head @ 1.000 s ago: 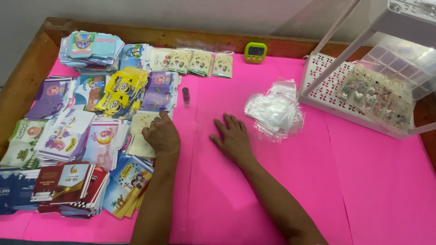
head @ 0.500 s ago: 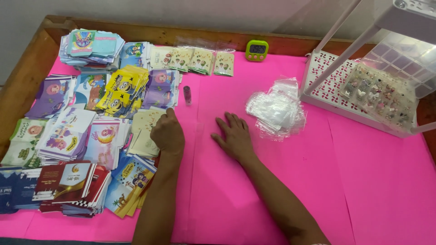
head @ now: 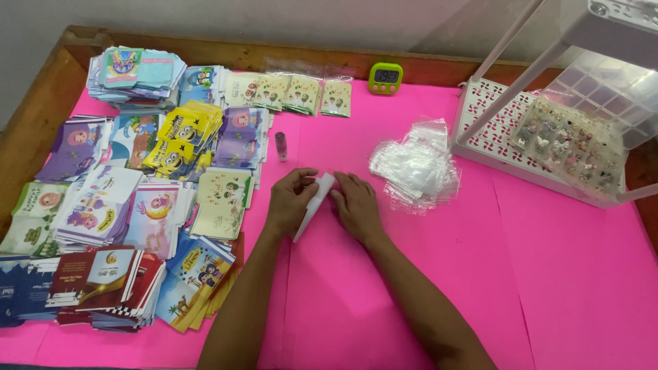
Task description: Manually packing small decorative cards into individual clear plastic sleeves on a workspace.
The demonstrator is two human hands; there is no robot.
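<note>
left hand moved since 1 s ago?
Yes. The left hand has shifted right, off the cream card stack onto bare pink tabletop, and now meets the right hand on a small white packet.

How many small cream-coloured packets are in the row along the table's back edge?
4: small cream-coloured packets side by side at and, left of the green timer. Overlaps may hide more.

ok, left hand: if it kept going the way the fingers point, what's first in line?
The left hand points up and right, fingers on the white envelope both hands hold. So the envelope first, then the right hand beside it. Beyond that, probably bare pink mat; depth is hard to judge.
</note>
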